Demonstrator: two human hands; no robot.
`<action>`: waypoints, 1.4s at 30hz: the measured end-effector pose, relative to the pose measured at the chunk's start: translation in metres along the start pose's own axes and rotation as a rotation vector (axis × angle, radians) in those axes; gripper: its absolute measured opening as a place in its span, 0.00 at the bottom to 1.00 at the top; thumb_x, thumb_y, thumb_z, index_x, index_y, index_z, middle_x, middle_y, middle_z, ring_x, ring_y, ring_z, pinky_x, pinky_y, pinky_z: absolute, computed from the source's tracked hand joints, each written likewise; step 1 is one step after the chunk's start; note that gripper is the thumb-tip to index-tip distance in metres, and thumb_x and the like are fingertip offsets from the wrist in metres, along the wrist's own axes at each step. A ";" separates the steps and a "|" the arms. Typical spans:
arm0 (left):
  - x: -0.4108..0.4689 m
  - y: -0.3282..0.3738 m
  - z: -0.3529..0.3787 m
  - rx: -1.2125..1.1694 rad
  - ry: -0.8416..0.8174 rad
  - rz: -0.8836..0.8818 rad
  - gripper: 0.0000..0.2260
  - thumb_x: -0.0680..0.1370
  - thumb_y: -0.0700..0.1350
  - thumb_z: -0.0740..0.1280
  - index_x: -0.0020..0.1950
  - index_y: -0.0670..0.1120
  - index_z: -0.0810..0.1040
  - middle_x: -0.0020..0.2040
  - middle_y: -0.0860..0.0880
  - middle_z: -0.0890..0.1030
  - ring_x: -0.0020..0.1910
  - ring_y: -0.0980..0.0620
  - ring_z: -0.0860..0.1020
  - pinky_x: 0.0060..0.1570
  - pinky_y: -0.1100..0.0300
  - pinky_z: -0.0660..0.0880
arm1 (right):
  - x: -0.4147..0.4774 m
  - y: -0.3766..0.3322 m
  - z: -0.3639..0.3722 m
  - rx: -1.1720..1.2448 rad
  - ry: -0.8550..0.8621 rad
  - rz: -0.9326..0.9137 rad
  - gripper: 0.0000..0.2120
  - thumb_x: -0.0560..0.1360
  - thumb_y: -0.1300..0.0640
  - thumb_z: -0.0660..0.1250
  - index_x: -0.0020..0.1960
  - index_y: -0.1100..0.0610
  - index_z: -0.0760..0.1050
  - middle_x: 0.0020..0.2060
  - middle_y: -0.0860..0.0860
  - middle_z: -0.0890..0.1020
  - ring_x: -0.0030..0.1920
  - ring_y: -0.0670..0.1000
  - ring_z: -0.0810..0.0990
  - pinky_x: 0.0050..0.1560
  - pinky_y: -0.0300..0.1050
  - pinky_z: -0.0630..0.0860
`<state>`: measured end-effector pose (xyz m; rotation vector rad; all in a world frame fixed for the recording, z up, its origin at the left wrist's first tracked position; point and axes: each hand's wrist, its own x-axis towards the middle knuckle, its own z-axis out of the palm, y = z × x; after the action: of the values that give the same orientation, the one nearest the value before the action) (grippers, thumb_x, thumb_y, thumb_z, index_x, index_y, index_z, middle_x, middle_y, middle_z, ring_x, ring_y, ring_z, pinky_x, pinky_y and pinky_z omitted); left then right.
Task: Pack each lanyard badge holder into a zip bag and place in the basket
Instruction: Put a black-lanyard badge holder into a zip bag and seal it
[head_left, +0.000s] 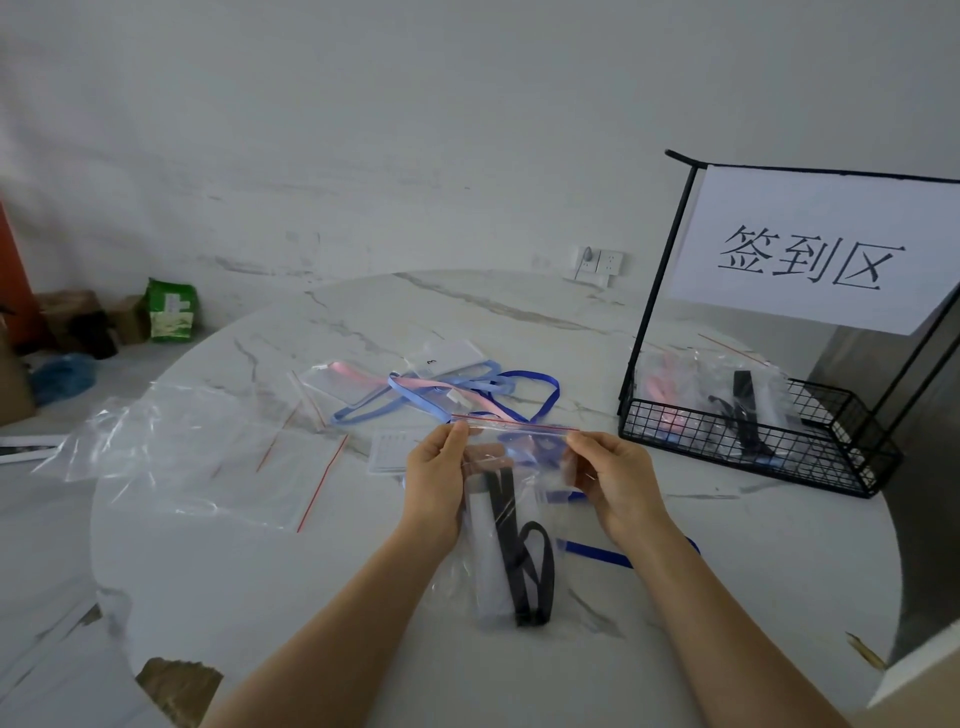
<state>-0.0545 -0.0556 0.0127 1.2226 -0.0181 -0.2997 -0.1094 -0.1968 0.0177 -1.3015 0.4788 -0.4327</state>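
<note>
Two hands hold a clear zip bag (540, 470) upright, its bottom resting on the marble counter (260, 582). The left hand (434, 480) pinches the left end of the bag's red zip strip (514, 425) between thumb and fingers (457, 434), and the right hand (615, 480) pinches the right end the same way. Inside the bag sit a white badge holder (485, 545) and its looped black lanyard (535, 571). A dark blue lanyard (597, 553) lies on the counter just behind the bag. To the left lie empty zip bags (182, 452). Farther back is a tangle of loose lanyards (441, 389), blue and pink, with card holders. At the far right stands a black wire basket (753, 447) that holds packed bags, with a paper sign (815, 254) hung above it.
</note>
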 end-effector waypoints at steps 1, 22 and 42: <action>0.000 0.001 0.000 -0.010 0.004 -0.003 0.12 0.81 0.44 0.56 0.45 0.42 0.76 0.35 0.45 0.84 0.33 0.49 0.83 0.37 0.54 0.80 | 0.000 -0.001 0.000 0.021 -0.006 0.013 0.10 0.76 0.64 0.63 0.36 0.61 0.77 0.24 0.49 0.78 0.31 0.49 0.73 0.35 0.42 0.72; -0.001 -0.001 0.000 0.014 -0.033 -0.008 0.12 0.81 0.43 0.57 0.45 0.41 0.77 0.34 0.44 0.83 0.33 0.47 0.82 0.41 0.52 0.79 | -0.001 0.002 0.000 -0.068 -0.051 0.002 0.10 0.75 0.65 0.63 0.36 0.61 0.76 0.30 0.54 0.77 0.34 0.51 0.74 0.43 0.48 0.75; -0.003 -0.003 0.004 0.096 -0.035 -0.038 0.12 0.81 0.45 0.57 0.48 0.41 0.78 0.44 0.39 0.83 0.46 0.39 0.82 0.55 0.42 0.76 | -0.007 -0.001 0.003 -0.129 -0.083 0.033 0.12 0.76 0.63 0.62 0.35 0.58 0.77 0.31 0.53 0.78 0.34 0.49 0.76 0.34 0.41 0.75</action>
<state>-0.0584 -0.0598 0.0114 1.3140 -0.0394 -0.3566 -0.1136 -0.1908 0.0203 -1.4288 0.4633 -0.3230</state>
